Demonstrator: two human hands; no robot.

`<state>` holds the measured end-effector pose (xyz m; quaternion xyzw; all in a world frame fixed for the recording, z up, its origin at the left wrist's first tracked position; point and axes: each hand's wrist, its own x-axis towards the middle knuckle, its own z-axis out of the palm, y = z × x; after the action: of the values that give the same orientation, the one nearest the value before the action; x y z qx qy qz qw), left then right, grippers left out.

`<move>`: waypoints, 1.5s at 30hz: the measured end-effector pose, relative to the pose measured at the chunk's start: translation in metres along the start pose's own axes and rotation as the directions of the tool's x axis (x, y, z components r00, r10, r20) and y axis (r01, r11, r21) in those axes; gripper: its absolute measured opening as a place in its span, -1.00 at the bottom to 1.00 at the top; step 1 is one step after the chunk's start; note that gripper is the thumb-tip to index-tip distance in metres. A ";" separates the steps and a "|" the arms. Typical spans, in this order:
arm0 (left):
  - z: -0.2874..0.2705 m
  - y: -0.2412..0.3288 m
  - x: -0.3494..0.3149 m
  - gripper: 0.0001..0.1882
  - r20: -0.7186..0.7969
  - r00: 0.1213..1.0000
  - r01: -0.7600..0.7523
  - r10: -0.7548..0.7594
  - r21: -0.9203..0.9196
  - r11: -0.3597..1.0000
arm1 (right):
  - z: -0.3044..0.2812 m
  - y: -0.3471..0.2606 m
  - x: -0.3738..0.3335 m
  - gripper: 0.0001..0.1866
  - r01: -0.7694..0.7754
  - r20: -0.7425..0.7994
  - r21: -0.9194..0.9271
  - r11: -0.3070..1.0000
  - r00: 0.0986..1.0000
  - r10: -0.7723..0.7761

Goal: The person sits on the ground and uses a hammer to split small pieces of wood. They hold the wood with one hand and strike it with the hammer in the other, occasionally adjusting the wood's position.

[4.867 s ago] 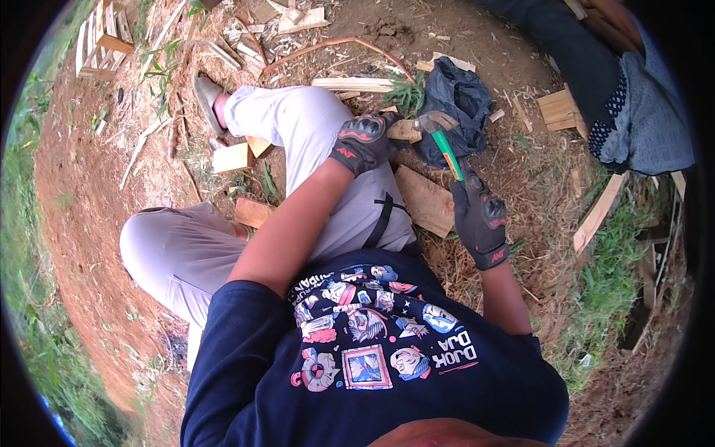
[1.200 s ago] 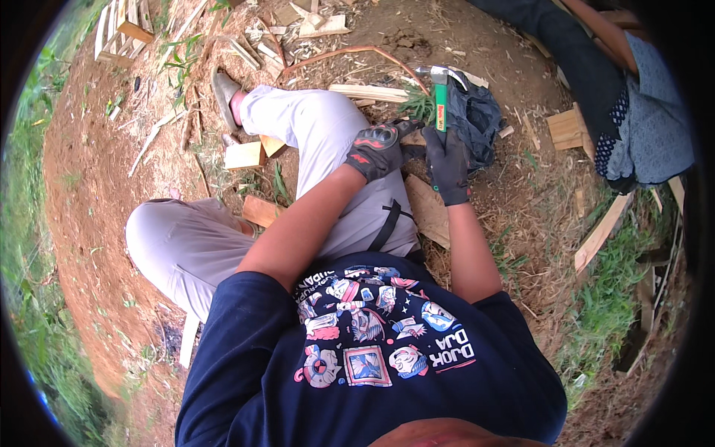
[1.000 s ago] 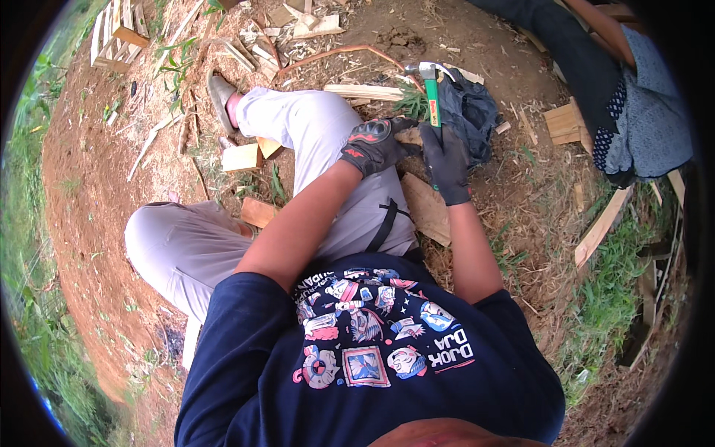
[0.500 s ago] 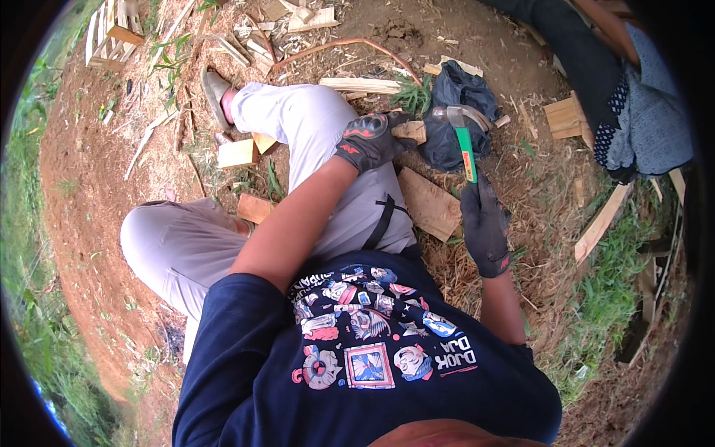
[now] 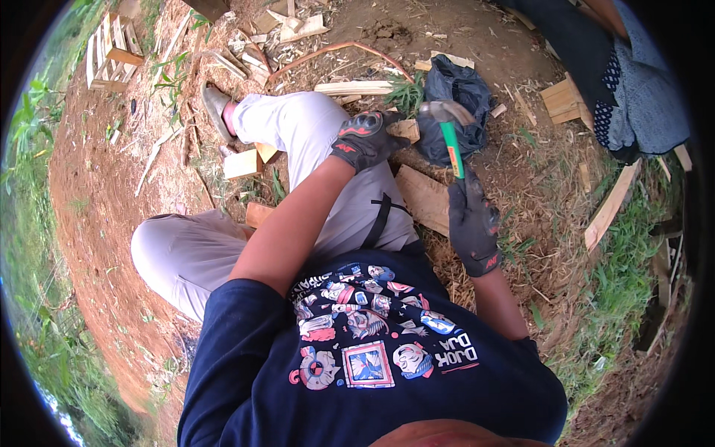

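My left hand (image 5: 365,140), in a black glove with red marks, is closed around a small wooden block (image 5: 404,131) beside my bent knee. The block's end sticks out past my fingers. To the right, my right hand (image 5: 474,227), gloved the same way, grips a claw hammer (image 5: 451,146) by its green handle. The hammer's metal head hangs in front of a black plastic bag (image 5: 456,89), a short way right of the block and apart from it. A flat wooden board (image 5: 423,197) lies on the ground between my leg and my right hand.
Another person's dark-clothed leg (image 5: 564,59) and grey-blue cloth (image 5: 645,104) are at the upper right, near a wooden block (image 5: 564,99). Wood offcuts (image 5: 242,164) and shavings litter the soil. A slatted wooden crate (image 5: 114,51) stands far left. A long plank (image 5: 612,205) lies right.
The hammer and my right hand have shifted left, bringing the hammer head closer to the block. My left hand keeps its hold and has barely moved.
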<state>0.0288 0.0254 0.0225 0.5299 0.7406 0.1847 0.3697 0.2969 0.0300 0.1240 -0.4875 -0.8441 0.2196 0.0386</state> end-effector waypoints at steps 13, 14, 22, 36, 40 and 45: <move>0.008 0.000 0.002 -0.26 -0.052 0.998 -0.032 0.034 0.026 0.999 | 0.047 0.042 -0.008 -0.51 0.192 -0.193 -0.023 0.981 0.962 -0.193; 0.007 0.003 0.003 -0.26 -0.046 0.999 -0.024 0.026 0.050 0.998 | 0.051 0.050 -0.007 -0.51 0.245 -0.165 -0.049 0.968 0.954 -0.249; 0.014 -0.013 0.006 -0.28 -0.005 0.999 -0.038 0.038 -0.043 0.998 | 0.015 -0.002 -0.012 -0.55 0.126 -0.258 0.075 0.989 0.961 -0.103; 0.000 0.008 -0.003 -0.29 -0.008 1.000 0.000 0.000 -0.007 1.000 | 0.033 0.016 -0.013 -0.54 0.130 -0.213 -0.081 0.988 0.966 -0.145; -0.002 0.006 -0.005 -0.29 -0.044 0.999 -0.011 0.013 0.050 0.999 | 0.004 -0.005 -0.012 -0.50 0.140 -0.178 0.037 0.989 0.975 -0.131; -0.009 0.008 -0.015 -0.31 -0.039 0.999 -0.007 0.007 0.021 1.000 | -0.011 -0.026 -0.016 -0.49 0.123 -0.287 0.138 0.983 0.955 -0.079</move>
<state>0.0298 0.0159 0.0395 0.5326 0.7478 0.1885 0.3487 0.2869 0.0092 0.1474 -0.4652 -0.8345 0.2110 0.2065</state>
